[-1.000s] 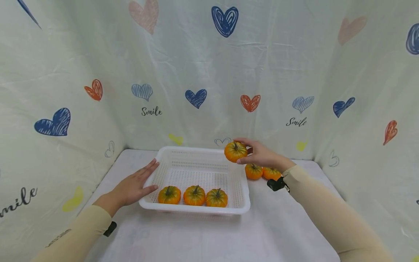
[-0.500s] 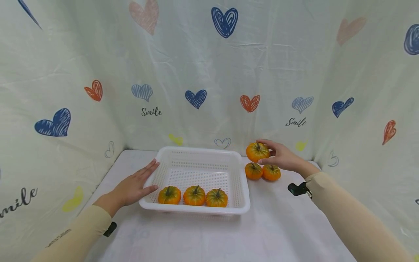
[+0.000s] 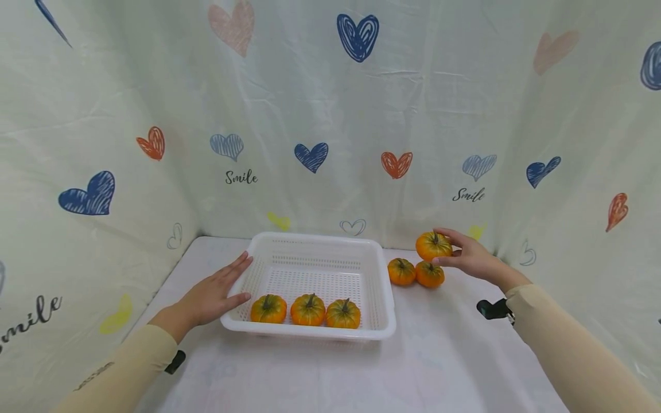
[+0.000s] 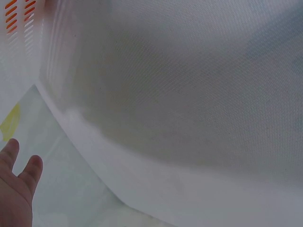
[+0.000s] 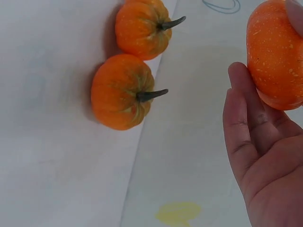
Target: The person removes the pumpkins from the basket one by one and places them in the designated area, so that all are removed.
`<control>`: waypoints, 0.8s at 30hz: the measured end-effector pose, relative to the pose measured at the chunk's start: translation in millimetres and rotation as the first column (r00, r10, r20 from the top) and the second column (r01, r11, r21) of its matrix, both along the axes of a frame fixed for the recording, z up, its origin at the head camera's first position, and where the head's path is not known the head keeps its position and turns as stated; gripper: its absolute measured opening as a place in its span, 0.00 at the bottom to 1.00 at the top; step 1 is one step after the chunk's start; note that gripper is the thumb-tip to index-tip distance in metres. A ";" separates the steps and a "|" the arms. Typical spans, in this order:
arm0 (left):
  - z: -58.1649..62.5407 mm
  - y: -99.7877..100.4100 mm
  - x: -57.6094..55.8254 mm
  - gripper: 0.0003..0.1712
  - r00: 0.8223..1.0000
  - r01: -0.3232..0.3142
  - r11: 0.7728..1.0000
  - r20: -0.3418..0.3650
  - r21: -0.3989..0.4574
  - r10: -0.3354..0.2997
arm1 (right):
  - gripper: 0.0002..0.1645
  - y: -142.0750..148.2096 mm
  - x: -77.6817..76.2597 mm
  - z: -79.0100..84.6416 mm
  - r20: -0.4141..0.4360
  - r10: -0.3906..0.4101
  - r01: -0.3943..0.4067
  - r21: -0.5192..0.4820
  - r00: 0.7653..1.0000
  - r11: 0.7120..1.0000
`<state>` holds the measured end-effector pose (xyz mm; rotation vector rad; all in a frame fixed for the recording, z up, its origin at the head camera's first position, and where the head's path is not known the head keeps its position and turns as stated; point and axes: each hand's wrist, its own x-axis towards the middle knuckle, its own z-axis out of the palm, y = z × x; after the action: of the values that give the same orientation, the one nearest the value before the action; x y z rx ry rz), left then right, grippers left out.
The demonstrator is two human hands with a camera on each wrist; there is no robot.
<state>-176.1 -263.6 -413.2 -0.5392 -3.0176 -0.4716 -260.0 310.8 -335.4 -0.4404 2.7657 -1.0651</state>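
My right hand [image 3: 472,257] grips a small orange pumpkin [image 3: 432,246] from its right side, held above the table. In the right wrist view the held pumpkin [image 5: 276,56] sits between thumb and fingers. Below it in the head view are two more pumpkins side by side on the table, a left one [image 3: 401,272] and a right one [image 3: 429,275]. My left hand [image 3: 214,292] rests with straight fingers on the left rim of a white plastic basket [image 3: 310,332]. Along the basket's near side stand three pumpkins [image 3: 307,310] in a row, stems up.
A pale cloth covers the table [image 3: 310,378]. Behind it and at both sides hangs a white curtain [image 3: 330,103] printed with hearts and "Smile". The basket's right wall stands close to the two loose pumpkins.
My right hand has carried the pumpkin rightward, from over the basket's far right corner to above the right loose pumpkin. My left hand has stayed on the basket rim.
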 end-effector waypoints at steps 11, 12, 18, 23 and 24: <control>1.3 1.2 0.7 0.46 1.000 -0.004 1.000 0.000 -0.002 0.004 | 0.56 28.3 -1.4 -15.7 0.054 -0.067 0.068 -0.009 0.996 0.998; 1.4 1.2 0.8 0.46 1.000 -0.003 1.000 -0.001 -0.004 0.003 | 0.56 30.8 -1.4 -17.5 0.061 -0.071 0.072 -0.015 0.996 0.997; 2.6 1.4 1.6 0.47 1.000 0.001 1.000 -0.004 -0.004 -0.001 | 0.57 44.0 -2.1 -29.6 0.089 -0.101 0.106 -0.047 0.991 0.993; 2.1 0.8 1.8 0.47 1.000 0.009 1.000 -0.001 -0.001 -0.009 | 0.58 52.9 -4.2 -39.4 0.118 -0.150 0.158 -0.060 0.982 0.986; 1.7 0.5 1.7 0.47 1.000 0.010 1.000 0.000 -0.002 -0.010 | 0.59 54.8 -4.9 -41.8 0.126 -0.162 0.170 -0.059 0.979 0.984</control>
<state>-174.3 -263.1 -411.5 -0.5547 -3.0177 -0.4686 -265.0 365.7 -377.1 -0.1486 2.7030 -1.1855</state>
